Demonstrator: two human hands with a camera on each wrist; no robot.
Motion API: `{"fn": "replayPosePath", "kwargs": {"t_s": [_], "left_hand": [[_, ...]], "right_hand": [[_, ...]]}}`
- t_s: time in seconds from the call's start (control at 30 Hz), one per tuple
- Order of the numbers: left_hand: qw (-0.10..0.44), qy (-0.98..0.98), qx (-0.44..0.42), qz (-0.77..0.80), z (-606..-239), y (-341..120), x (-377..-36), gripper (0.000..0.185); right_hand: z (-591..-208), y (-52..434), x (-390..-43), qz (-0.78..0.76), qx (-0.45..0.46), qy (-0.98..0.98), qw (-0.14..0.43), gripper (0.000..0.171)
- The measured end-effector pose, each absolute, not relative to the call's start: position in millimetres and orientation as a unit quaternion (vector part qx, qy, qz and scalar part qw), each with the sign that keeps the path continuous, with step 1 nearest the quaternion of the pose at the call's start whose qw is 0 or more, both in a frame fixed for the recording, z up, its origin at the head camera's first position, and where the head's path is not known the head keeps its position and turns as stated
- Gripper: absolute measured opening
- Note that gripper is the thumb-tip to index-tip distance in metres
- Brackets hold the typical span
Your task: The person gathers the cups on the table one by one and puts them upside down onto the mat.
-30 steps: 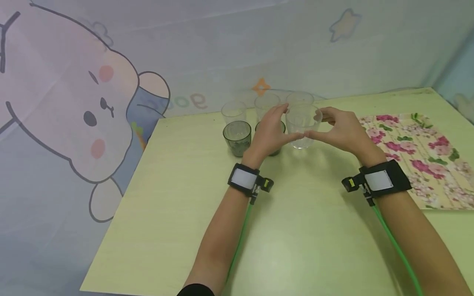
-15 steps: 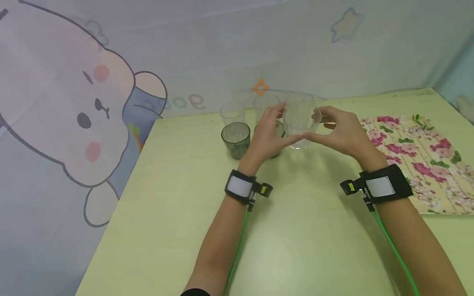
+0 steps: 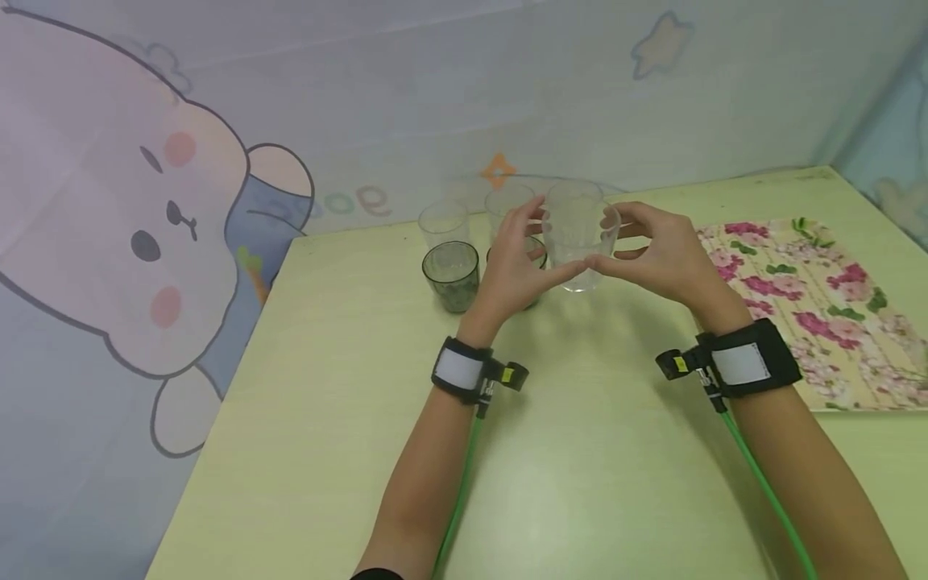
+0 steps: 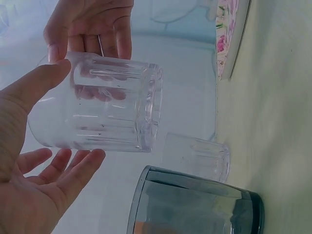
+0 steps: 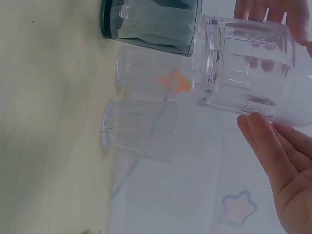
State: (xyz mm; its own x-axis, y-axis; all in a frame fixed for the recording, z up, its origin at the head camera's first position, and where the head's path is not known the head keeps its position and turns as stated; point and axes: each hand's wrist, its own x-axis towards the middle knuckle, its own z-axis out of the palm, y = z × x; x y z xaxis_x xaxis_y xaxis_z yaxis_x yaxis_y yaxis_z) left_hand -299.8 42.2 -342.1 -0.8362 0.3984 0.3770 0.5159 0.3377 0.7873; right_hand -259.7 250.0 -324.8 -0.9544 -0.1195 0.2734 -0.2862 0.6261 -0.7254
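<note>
Along the far edge of the surface [image 3: 594, 451] stand three clear ribbed tumblers [image 3: 444, 222] and, just in front of them, two dark smoked glasses [image 3: 452, 275], the second mostly hidden behind the left hand [image 3: 516, 270]. A floral tray [image 3: 812, 298] lies near the right edge. Both hands hold one clear ribbed glass [image 3: 578, 240] lifted above the surface, just in front of the row. The left hand's fingers [image 4: 73, 168] are spread and cup its side; the right hand [image 3: 663, 256] has its fingers curved round the other side. The surface is pale yellow-green, and a cartoon rabbit cloth [image 3: 138, 217] hangs behind.
</note>
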Motion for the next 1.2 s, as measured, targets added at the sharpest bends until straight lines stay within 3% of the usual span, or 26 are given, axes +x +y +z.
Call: {"fn": "replayPosePath", "kwargs": {"t_s": [0.4, 0.77, 1.2], "left_hand": [[0.002, -0.804, -0.254, -0.538, -334, 41, -299, 0.096], [0.03, -0.824, -0.267, -0.499, -330, 39, -298, 0.086], [0.057, -0.78, -0.231, -0.578, -332, 37, -296, 0.081]], "right_hand": [[-317, 249, -256, 0.432, 0.105, -0.892, 0.08, 0.067], [-314, 247, -253, 0.441, 0.124, -0.887, 0.061, 0.067], [-319, 244, -257, 0.466, 0.147, -0.867, 0.096, 0.078]]}}
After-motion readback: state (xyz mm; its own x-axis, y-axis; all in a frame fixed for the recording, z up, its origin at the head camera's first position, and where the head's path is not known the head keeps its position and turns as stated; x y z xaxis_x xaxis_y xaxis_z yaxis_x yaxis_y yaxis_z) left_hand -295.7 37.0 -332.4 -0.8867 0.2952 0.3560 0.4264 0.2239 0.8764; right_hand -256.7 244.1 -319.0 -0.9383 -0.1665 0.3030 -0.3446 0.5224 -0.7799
